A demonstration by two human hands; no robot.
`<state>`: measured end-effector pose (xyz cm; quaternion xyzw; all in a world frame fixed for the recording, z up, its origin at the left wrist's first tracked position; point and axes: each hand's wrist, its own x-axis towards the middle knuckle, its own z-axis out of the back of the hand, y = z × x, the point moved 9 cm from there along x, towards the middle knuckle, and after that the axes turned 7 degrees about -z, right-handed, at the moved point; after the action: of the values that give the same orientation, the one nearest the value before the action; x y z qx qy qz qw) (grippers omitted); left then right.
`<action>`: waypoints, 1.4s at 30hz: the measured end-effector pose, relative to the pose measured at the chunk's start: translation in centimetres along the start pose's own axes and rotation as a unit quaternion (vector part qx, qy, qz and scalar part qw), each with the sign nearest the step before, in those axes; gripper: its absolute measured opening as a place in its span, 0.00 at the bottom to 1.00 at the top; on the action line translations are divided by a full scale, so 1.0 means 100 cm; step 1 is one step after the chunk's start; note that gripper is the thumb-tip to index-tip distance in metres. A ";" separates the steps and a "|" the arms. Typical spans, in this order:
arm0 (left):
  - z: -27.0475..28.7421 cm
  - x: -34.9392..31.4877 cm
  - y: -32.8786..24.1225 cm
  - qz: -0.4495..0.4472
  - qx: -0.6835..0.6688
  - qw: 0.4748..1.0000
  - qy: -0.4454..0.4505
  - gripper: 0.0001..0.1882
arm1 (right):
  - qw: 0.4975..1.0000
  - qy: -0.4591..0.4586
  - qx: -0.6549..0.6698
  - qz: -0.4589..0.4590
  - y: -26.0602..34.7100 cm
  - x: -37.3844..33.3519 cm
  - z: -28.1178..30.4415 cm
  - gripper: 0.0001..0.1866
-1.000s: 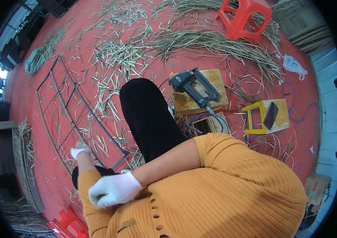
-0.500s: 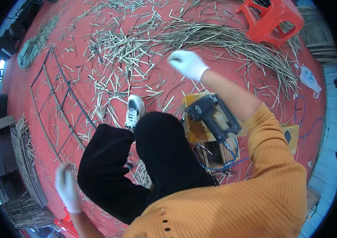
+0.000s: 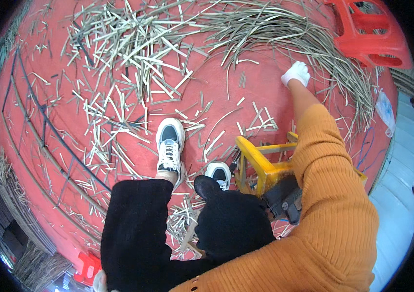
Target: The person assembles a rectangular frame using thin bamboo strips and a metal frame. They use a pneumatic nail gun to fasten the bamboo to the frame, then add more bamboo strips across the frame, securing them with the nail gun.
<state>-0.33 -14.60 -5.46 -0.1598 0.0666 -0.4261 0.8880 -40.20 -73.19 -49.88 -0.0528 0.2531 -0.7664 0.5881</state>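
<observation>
My right hand, in a white glove, reaches far forward to the inner edge of a pile of long split plant strips. Its fingers are curled closed; whatever they hold, if anything, is hidden. Only a bit of my gloved left hand shows at the lower edge beside my left leg, its fingers out of sight. Under my right arm, a dark nail gun lies by a yellow wooden stool, partly covered by the sleeve.
Short cut strips litter the red floor. A thin bar frame lies at left. A red plastic stool stands far right, near a clear plastic bag. Another red plastic piece sits at lower left.
My right hand has moved forward and right to the long strips. My left hand has dropped almost out of view. The view has shifted, with both shoes now showing.
</observation>
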 end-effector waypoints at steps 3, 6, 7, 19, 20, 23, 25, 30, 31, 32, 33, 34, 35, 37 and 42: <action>-0.004 0.003 -0.004 -0.062 0.012 0.995 -0.074 0.30 | 0.993 -0.104 -0.039 0.038 0.025 0.027 -0.001 0.38; -0.014 0.004 -0.001 -0.038 0.020 0.997 -0.063 0.29 | 0.980 -0.170 -0.079 0.070 0.052 0.067 0.022 0.40; -0.016 0.005 -0.001 -0.028 0.019 0.998 -0.057 0.28 | 0.975 -0.189 -0.076 0.090 0.060 0.075 0.033 0.40; -0.011 0.005 -0.014 0.004 0.010 1.000 -0.016 0.25 | 0.958 -0.067 -0.163 0.224 0.060 0.072 0.020 0.23; -0.010 0.003 -0.014 0.006 0.007 1.000 -0.017 0.25 | 0.929 -0.115 -0.213 0.279 0.061 0.062 0.013 0.19; -0.006 -0.003 -0.012 0.014 -0.006 1.000 -0.017 0.24 | 0.936 -0.057 -0.160 0.308 0.037 0.031 -0.029 0.14; -0.003 -0.009 -0.010 0.027 -0.018 0.999 -0.012 0.24 | 0.941 -0.001 -0.140 0.307 0.012 0.005 -0.056 0.14; 0.002 -0.021 -0.014 0.065 -0.062 0.996 0.006 0.23 | 0.913 0.142 0.036 0.381 -0.020 -0.057 -0.061 0.14; 0.002 -0.022 -0.014 0.082 -0.079 0.993 0.010 0.23 | 0.901 0.176 0.090 0.386 -0.026 -0.070 -0.049 0.15; 0.000 -0.027 -0.007 0.144 -0.076 0.986 0.040 0.23 | 0.903 0.201 0.115 0.363 -0.034 -0.076 -0.034 0.16; 0.001 -0.027 -0.007 0.149 -0.089 0.984 0.030 0.22 | 0.878 0.312 0.166 0.322 -0.049 -0.085 -0.022 0.14; 0.004 -0.027 -0.009 0.145 -0.093 0.985 0.024 0.20 | 0.869 0.347 0.167 0.312 -0.059 -0.093 0.001 0.13; 0.005 -0.027 -0.010 0.139 -0.095 0.986 0.016 0.19 | 0.862 0.383 0.161 0.291 -0.072 -0.102 0.024 0.13; 0.008 -0.028 -0.013 0.117 -0.108 0.987 0.001 0.18 | 0.854 0.399 0.159 0.294 -0.094 -0.124 0.082 0.14; 0.022 -0.031 -0.054 -0.033 0.021 0.997 -0.071 0.19 | 0.768 0.500 0.290 0.275 -0.137 -0.200 0.212 0.17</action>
<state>-5.66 -14.84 -1.62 -0.1732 -0.0107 -0.4444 0.8788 -38.10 -59.11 -21.05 0.5828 0.2811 -0.5271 0.5509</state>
